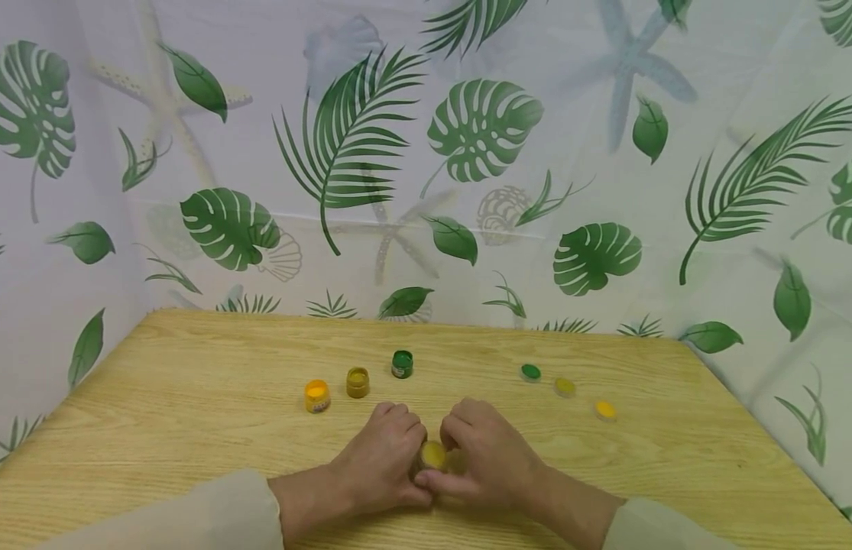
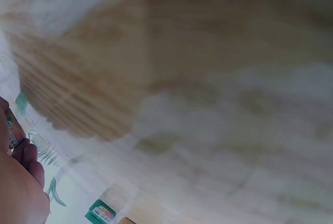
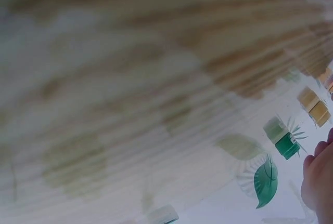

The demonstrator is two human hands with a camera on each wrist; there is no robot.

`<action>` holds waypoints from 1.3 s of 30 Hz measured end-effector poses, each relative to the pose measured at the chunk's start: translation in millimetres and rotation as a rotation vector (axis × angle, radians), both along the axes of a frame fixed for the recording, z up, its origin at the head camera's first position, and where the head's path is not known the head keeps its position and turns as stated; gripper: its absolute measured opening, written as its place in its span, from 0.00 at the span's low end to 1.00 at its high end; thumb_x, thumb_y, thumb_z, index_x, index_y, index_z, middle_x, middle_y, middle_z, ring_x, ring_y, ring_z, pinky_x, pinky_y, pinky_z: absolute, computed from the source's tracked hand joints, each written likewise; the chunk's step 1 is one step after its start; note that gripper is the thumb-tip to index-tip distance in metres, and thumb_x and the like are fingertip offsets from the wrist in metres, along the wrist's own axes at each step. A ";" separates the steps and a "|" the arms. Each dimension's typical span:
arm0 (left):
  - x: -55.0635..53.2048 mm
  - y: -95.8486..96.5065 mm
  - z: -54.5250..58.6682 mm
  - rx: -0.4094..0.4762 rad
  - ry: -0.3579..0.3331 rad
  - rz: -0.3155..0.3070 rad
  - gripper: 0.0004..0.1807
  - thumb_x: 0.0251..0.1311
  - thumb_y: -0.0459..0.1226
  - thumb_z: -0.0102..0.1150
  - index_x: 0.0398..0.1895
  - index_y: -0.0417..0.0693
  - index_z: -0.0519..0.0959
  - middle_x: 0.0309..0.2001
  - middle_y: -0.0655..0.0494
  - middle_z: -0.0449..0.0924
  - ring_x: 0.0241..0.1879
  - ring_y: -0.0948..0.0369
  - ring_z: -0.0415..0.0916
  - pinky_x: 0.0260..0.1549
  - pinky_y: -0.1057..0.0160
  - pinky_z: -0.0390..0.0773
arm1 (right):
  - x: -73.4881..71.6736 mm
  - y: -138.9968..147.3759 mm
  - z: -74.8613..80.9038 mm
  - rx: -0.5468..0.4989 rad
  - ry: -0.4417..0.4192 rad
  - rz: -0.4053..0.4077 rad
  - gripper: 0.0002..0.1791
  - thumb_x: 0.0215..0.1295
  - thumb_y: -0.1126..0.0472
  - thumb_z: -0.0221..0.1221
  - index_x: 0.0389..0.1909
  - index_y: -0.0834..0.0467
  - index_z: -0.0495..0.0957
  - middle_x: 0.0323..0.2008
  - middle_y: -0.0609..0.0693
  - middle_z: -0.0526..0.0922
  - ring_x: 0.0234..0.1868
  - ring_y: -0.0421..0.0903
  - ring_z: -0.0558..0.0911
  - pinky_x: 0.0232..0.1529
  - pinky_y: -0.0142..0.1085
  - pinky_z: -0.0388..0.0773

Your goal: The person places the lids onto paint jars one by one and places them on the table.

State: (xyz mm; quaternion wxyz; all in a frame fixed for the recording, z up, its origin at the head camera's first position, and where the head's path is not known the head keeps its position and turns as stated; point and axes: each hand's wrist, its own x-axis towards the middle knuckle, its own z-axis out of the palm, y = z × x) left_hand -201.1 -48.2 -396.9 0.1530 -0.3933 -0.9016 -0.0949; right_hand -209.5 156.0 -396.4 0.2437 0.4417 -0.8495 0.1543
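Note:
A small paint jar with a yellow top (image 1: 433,455) is between both hands near the front of the table. My left hand (image 1: 384,458) grips it from the left, fingers curled round its side. My right hand (image 1: 490,458) has its thumb and bent fingers about the top from the right; whether the yellow is a lid or bare paint I cannot tell. In the left wrist view, the left hand (image 2: 21,182) holds the labelled jar (image 2: 15,130) at the edge. Only part of the right hand (image 3: 318,182) shows in the right wrist view.
Beyond the hands stand uncapped paint jars: orange-yellow (image 1: 317,396), mustard (image 1: 357,383) and green (image 1: 402,364). To the right lie a green lid (image 1: 530,373), an olive lid (image 1: 565,387) and a yellow lid (image 1: 605,411). Leaf-patterned cloth (image 1: 370,290) hangs behind the wooden table (image 1: 212,367).

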 end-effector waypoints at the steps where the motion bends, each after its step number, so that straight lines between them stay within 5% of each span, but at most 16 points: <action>1: 0.0 -0.1 0.1 0.010 -0.001 0.003 0.23 0.43 0.58 0.71 0.28 0.52 0.78 0.26 0.66 0.72 0.30 0.67 0.63 0.44 0.64 0.68 | 0.1 0.5 0.2 -0.007 -0.016 -0.004 0.23 0.60 0.34 0.62 0.27 0.50 0.73 0.27 0.38 0.69 0.31 0.33 0.64 0.34 0.26 0.65; 5: -0.6 -0.5 -0.7 0.059 0.003 0.018 0.22 0.45 0.58 0.70 0.28 0.52 0.78 0.26 0.66 0.73 0.31 0.67 0.65 0.44 0.64 0.69 | 0.3 1.8 1.4 -0.012 -0.061 -0.001 0.16 0.59 0.42 0.64 0.36 0.50 0.76 0.34 0.40 0.74 0.37 0.34 0.69 0.39 0.28 0.71; 14: -1.9 -0.7 -1.6 0.073 0.017 0.016 0.19 0.47 0.56 0.68 0.26 0.53 0.76 0.26 0.65 0.74 0.30 0.67 0.65 0.43 0.63 0.70 | -0.9 1.2 1.0 0.000 -0.014 0.032 0.12 0.54 0.51 0.65 0.34 0.50 0.76 0.32 0.40 0.72 0.36 0.34 0.68 0.39 0.27 0.69; 29: -0.4 -0.3 -1.4 0.051 0.028 0.002 0.21 0.44 0.57 0.70 0.25 0.53 0.75 0.25 0.66 0.70 0.29 0.67 0.61 0.43 0.65 0.67 | 2.0 -0.6 2.2 0.062 -0.046 -0.030 0.15 0.54 0.46 0.67 0.29 0.48 0.72 0.30 0.37 0.69 0.34 0.34 0.65 0.38 0.28 0.68; 39: 1.9 1.4 -0.1 0.032 -0.006 -0.026 0.21 0.43 0.56 0.72 0.26 0.52 0.76 0.24 0.67 0.68 0.29 0.68 0.61 0.45 0.65 0.68 | 0.8 -0.9 -1.2 0.019 -0.008 -0.031 0.28 0.59 0.33 0.62 0.18 0.49 0.66 0.20 0.36 0.59 0.25 0.32 0.57 0.29 0.24 0.56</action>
